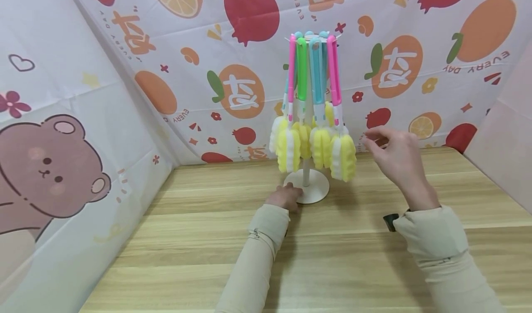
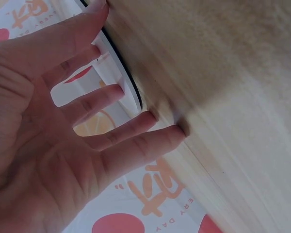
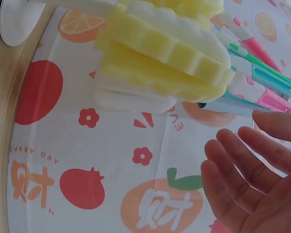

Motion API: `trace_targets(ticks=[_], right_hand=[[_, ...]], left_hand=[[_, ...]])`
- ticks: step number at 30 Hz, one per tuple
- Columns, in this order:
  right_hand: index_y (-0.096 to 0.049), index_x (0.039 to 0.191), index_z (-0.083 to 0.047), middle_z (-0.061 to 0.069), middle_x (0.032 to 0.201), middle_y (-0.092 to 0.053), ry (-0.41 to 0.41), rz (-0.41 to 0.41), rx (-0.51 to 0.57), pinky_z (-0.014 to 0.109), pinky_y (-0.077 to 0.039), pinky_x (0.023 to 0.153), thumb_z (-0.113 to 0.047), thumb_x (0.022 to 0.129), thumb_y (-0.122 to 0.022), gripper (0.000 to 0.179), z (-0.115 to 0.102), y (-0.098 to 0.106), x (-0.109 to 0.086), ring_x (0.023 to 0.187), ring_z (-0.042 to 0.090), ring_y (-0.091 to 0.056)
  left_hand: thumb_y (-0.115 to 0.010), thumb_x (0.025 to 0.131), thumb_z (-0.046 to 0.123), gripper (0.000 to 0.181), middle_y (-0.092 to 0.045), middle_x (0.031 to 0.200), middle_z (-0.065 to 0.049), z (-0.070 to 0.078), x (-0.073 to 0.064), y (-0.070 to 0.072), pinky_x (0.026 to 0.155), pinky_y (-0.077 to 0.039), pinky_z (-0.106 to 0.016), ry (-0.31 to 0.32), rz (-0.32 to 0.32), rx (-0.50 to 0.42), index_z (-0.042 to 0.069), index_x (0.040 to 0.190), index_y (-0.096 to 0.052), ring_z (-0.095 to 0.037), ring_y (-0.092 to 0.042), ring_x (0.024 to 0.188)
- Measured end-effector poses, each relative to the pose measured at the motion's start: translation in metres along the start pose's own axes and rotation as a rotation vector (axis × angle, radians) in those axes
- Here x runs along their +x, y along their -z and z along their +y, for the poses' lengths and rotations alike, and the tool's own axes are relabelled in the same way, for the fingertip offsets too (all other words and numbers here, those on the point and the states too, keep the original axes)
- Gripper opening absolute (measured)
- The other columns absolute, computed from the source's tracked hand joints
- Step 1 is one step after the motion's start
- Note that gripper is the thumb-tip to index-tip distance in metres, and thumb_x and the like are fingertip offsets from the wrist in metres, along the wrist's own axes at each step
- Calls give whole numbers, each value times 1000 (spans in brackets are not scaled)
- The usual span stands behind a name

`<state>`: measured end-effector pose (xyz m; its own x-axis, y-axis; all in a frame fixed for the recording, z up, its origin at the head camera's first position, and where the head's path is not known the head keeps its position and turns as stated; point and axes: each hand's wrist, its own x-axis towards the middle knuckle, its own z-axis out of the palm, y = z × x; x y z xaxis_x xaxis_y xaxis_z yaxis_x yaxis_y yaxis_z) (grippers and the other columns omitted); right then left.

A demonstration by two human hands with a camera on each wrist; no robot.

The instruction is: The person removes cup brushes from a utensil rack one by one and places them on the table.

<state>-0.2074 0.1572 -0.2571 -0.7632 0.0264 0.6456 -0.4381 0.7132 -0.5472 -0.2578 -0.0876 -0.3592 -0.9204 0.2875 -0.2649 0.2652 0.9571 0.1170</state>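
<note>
Several sponge cup brushes (image 1: pixel 343 158) with yellow-and-white heads hang by pink, green and blue handles from a white display stand (image 1: pixel 314 194). My left hand (image 1: pixel 285 196) is low at the left front of the stand's round base, fingers spread. In the left wrist view, its thumb (image 2: pixel 87 26) and some fingertips lie right at the rim of the base (image 2: pixel 132 90), while others reach the table. To the right of the brushes, my right hand (image 1: pixel 396 158) is raised in the air, holding nothing. Its fingers (image 3: pixel 235 167) are loosely bent below the handles in the right wrist view.
The wooden table (image 1: pixel 199 248) runs back to a fruit-print cloth (image 1: pixel 249 137) close behind the stand. A cloth with a bear drawing (image 1: pixel 54 165) borders the left side, and a pale panel (image 1: pixel 507 133) borders the right.
</note>
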Motion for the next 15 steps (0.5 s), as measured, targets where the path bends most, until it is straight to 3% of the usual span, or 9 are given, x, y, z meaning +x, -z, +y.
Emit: trace_targets(ticks=[8, 15], right_hand=[[-73, 107, 6, 22, 96, -73, 1, 22, 38, 12, -40, 68, -5, 94, -70, 18, -3, -4, 3, 83, 35, -67], [-72, 112, 7, 23, 103, -72, -27, 23, 77, 16, -43, 72, -7, 95, -70, 22, -7, -9, 5, 89, 35, -66]], left_hand=[[-79, 90, 21, 45, -55, 132, -9, 0, 2, -1, 83, -53, -46, -1, -3, -7, 19, 133, -65, -32, -52, 111], [-78, 90, 21, 45, -54, 134, -10, -1, 2, -2, 85, -52, -46, -5, -6, -12, 18, 134, -65, -32, -51, 111]])
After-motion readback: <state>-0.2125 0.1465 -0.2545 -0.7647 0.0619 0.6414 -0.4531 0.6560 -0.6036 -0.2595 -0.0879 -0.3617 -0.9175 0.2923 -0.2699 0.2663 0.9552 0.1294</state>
